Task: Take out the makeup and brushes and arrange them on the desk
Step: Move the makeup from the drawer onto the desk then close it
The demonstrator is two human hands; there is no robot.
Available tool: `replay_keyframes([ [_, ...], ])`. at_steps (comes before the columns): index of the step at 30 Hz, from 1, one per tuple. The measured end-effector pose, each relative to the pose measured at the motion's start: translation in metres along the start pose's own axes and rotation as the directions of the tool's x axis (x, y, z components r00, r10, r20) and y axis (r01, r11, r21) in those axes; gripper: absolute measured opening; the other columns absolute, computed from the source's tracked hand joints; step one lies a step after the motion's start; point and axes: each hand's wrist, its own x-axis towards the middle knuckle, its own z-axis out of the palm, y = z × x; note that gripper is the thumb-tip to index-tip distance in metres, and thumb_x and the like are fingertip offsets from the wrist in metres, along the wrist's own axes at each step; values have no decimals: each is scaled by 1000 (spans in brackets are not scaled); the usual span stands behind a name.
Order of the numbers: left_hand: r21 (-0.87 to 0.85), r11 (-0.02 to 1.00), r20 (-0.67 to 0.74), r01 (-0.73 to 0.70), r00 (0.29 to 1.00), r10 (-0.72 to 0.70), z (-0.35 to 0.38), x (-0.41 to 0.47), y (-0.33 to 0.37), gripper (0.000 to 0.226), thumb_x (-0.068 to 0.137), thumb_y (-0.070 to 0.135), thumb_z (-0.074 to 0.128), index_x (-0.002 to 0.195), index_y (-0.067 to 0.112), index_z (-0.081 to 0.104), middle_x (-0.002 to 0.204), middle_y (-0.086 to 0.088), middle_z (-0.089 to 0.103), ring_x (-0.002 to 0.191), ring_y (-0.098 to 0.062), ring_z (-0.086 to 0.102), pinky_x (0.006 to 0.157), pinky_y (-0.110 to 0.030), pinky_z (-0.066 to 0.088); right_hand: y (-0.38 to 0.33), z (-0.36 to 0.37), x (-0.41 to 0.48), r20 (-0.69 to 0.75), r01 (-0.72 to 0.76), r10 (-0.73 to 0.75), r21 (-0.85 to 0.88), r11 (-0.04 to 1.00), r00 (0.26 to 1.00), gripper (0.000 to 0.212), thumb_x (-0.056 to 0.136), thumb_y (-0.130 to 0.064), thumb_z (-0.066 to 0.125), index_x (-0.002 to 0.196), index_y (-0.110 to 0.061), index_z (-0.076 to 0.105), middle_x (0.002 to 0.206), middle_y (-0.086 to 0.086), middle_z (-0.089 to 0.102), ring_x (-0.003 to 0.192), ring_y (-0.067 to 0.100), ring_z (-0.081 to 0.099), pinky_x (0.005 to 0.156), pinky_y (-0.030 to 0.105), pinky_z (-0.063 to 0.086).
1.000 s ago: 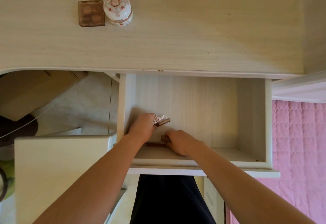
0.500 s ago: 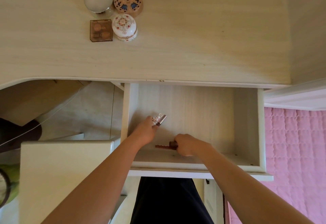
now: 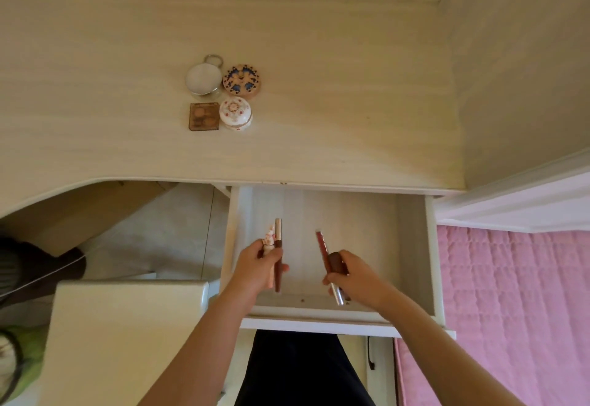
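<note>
The drawer (image 3: 412, 246) stands pulled out from under the desk (image 3: 335, 102), and both hands are over its near end. The left hand (image 3: 257, 266), by the drawer's left wall, has its fingers curled round two things held upright together: a slim brown and beige pencil (image 3: 278, 239) and, touching it on the left, a short patterned tube (image 3: 269, 239). The right hand (image 3: 356, 278), over the middle of the drawer, grips a small bundle: a thin red stick (image 3: 321, 244) pointing toward the drawer's back, a dark brown cap (image 3: 335, 262) beside it, and a silver end (image 3: 337, 296) poking out below the fingers. Whether these are two things or three I cannot tell.

Beyond the back of the drawer and a little to its left, four pieces sit close together on the desk: a round mirror (image 3: 203, 79) with a ring, a round patterned case (image 3: 241, 80), a square brown palette (image 3: 204, 116) and a white flowered pot (image 3: 235, 114).

A pink quilt (image 3: 510, 310) lies to the right of the drawer.
</note>
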Motion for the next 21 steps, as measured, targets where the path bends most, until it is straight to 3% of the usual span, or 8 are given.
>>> replay_keyframes([
  [6, -70, 995, -21, -72, 997, 71, 19, -42, 22, 12, 93, 21, 61, 102, 17, 67, 86, -5, 71, 84, -21, 69, 75, -37, 55, -11, -10, -32, -113, 36, 0, 316, 948, 994, 19, 94, -7, 54, 112, -12, 51, 101, 10, 67, 85, 21, 69, 67, 28, 56],
  [10, -90, 991, -15, -103, 995, 102, 35, -59, 33, 10, 93, 22, 60, 99, 17, 67, 75, -2, 67, 73, -19, 62, 67, -34, 51, -18, -16, -44, -162, 84, -16, 426, 901, 987, 15, 94, -6, 53, 107, -13, 56, 97, 9, 69, 77, 18, 71, 63, 29, 57],
  [13, -45, 990, -30, -133, 991, 132, 44, -64, 40, 10, 93, 23, 59, 97, 18, 67, 55, 8, 57, 62, -14, 56, 64, -30, 50, -29, -21, -47, -193, 121, -37, 444, 888, 980, 12, 94, -7, 52, 104, -13, 58, 94, 8, 70, 73, 16, 71, 57, 22, 53],
  [21, 35, 977, -71, -209, 975, 211, 52, -55, 77, 6, 92, 24, 59, 91, 21, 65, 75, 1, 66, 64, -10, 63, 58, -25, 51, -61, -35, -36, -264, 179, -80, 377, 909, 961, 9, 93, -12, 53, 99, -18, 57, 91, 3, 71, 75, 16, 71, 59, 25, 54],
])
